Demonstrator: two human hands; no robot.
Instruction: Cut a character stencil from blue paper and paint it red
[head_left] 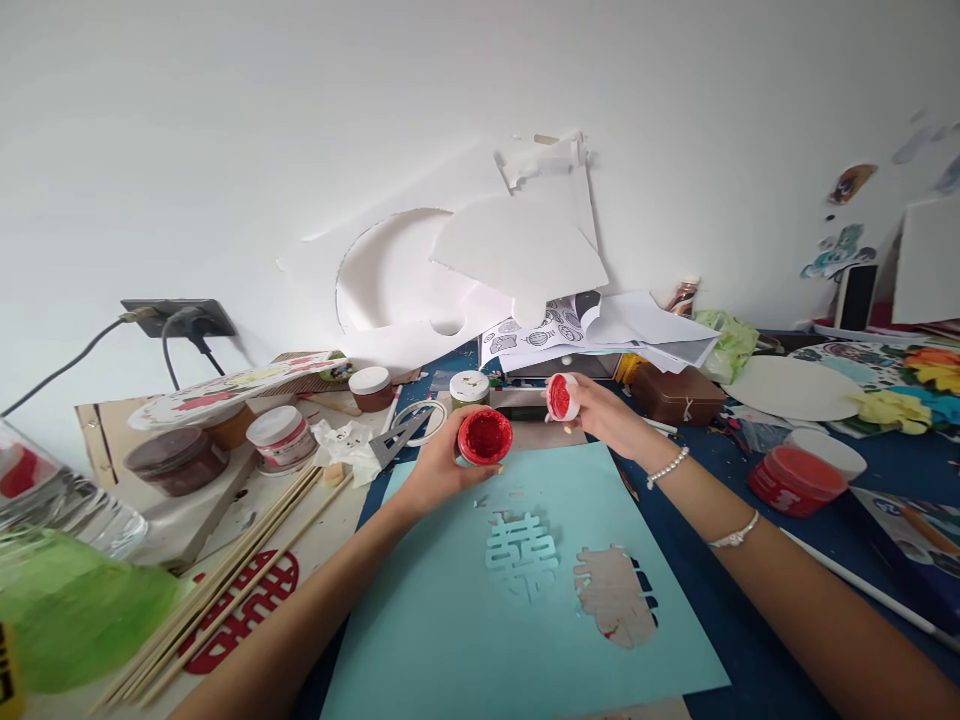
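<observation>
My left hand (442,462) is wrapped round an open jar of red paint (485,438), tilted so that its red inside shows. To the right, my right hand (592,408) holds a white lid (562,397) with red paint on its inner side. The jar and the lid are apart. Below both hands lies a light blue sheet (427,620) with a cut-out character pattern (523,555) and, beside it, a larger opening (616,595) that shows a greyish surface.
Thin wooden sticks (225,580) lie over a red paper cut-out (259,600) at the left. Paint jars (281,440) stand behind them. A red jar (796,480), a brown box (675,393) and paper flowers (892,410) are at the right. White boards (517,240) lean on the wall.
</observation>
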